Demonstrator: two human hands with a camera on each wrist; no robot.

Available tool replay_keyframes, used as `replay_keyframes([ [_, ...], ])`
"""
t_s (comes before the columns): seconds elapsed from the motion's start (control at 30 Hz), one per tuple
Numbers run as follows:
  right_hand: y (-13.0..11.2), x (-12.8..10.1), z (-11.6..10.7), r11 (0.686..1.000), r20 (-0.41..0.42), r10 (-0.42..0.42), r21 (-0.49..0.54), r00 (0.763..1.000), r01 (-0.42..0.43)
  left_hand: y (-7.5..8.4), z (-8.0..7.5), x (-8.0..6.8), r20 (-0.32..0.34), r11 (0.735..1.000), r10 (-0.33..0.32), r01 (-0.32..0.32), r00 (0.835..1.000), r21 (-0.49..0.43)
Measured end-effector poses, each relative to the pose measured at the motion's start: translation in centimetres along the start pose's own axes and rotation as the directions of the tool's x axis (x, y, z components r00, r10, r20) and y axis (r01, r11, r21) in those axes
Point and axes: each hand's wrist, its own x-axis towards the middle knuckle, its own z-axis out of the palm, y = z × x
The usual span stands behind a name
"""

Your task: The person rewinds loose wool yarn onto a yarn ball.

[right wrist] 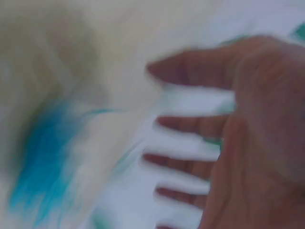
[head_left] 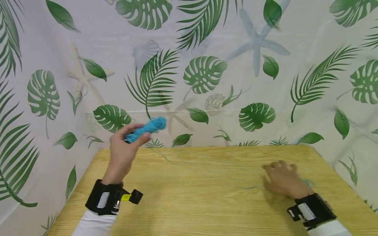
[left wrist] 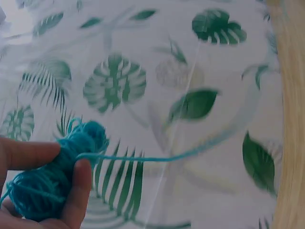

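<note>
Both hands are in my view: left hand (head_left: 122,154) raised over the counter's far left, fingers and thumb curled around one small skein of fuzzy turquoise yarn (head_left: 145,129). Right hand (head_left: 283,180) lies low on the pale wooden counter (head_left: 192,203) at the right, fingers spread and relaxed, apparently gripping nothing, though blur hides detail. One thin turquoise strand (head_left: 206,168) runs from the skein down across the counter toward that hand. To wind well, I judge the strand needs light, even tension. Behind stands one leaf-printed white cloth backdrop (head_left: 206,65).
</note>
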Motion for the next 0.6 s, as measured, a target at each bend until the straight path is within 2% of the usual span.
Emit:
replay_keyframes([
  [0.03, -3.0, 0.6, -0.1, 0.99, -0.03, -0.085, 0.113, 0.996, 0.088, 0.4, 1.4, -0.6, 0.104, 1.0, -0.002, 0.002, 0.995, -0.001],
  [0.07, -6.0, 1.1, -0.2, 0.951, -0.064, -0.166, 0.253, 0.984, 0.177, 0.7, 2.7, -1.2, 0.199, 1.0, -0.004, 0.006, 0.98, -0.008],
  [0.1, -8.8, 1.6, -0.2, 0.88, -0.087, -0.236, 0.403, 0.968, 0.251, 0.9, 3.9, -1.8, 0.278, 1.0, -0.007, 0.009, 0.961, -0.009],
  [0.13, -11.3, 1.9, -0.3, 0.786, -0.099, -0.291, 0.543, 0.951, 0.297, 1.0, 5.0, -2.3, 0.34, 1.0, -0.004, 0.005, 0.94, -0.001],
  [0.2, -15.4, 2.1, -0.4, 0.586, -0.11, -0.35, 0.749, 0.93, 0.309, 0.9, 6.8, -3.0, 0.415, 1.0, 0.013, -0.019, 0.91, 0.01],
  [0.23, -16.9, 2.0, -0.5, 0.511, -0.112, -0.36, 0.807, 0.926, 0.296, 0.7, 7.4, -3.2, 0.431, 0.999, 0.031, -0.045, 0.902, 0.024],
  [0.27, -18.0, 1.9, -0.7, 0.45, -0.115, -0.365, 0.847, 0.924, 0.283, 0.4, 7.8, -3.4, 0.435, 0.995, 0.053, -0.084, 0.899, 0.052],
  [0.3, -18.9, 1.6, -0.9, 0.415, -0.114, -0.361, 0.87, 0.926, 0.268, 0.0, 8.0, -3.5, 0.428, 0.988, 0.075, -0.124, 0.9, 0.088],
  [0.37, -19.6, 1.1, -1.6, 0.374, -0.12, -0.325, 0.895, 0.938, 0.244, -0.7, 7.9, -3.6, 0.41, 0.967, 0.109, -0.192, 0.906, 0.167],
  [0.4, -19.6, 0.8, -2.0, 0.375, -0.133, -0.294, 0.895, 0.947, 0.242, -1.0, 7.7, -3.6, 0.406, 0.953, 0.116, -0.217, 0.907, 0.211],
  [0.43, -19.4, 0.7, -2.5, 0.39, -0.149, -0.257, 0.888, 0.955, 0.243, -1.3, 7.5, -3.7, 0.409, 0.939, 0.114, -0.232, 0.906, 0.252],
  [0.5, -18.8, 0.7, -3.5, 0.443, -0.213, -0.188, 0.853, 0.959, 0.276, -1.6, 6.9, -3.7, 0.443, 0.919, 0.074, -0.234, 0.893, 0.318],
  [0.53, -18.4, 0.9, -3.9, 0.468, -0.246, -0.16, 0.834, 0.956, 0.293, -1.6, 6.6, -3.7, 0.479, 0.914, 0.04, -0.225, 0.877, 0.337],
  [0.57, -17.9, 1.2, -4.2, 0.486, -0.278, -0.14, 0.817, 0.95, 0.311, -1.6, 6.4, -3.7, 0.526, 0.919, -0.002, -0.206, 0.851, 0.337],
  [0.6, -17.5, 1.6, -4.4, 0.496, -0.304, -0.129, 0.805, 0.944, 0.326, -1.6, 6.2, -3.6, 0.58, 0.933, -0.042, -0.176, 0.814, 0.315],
])
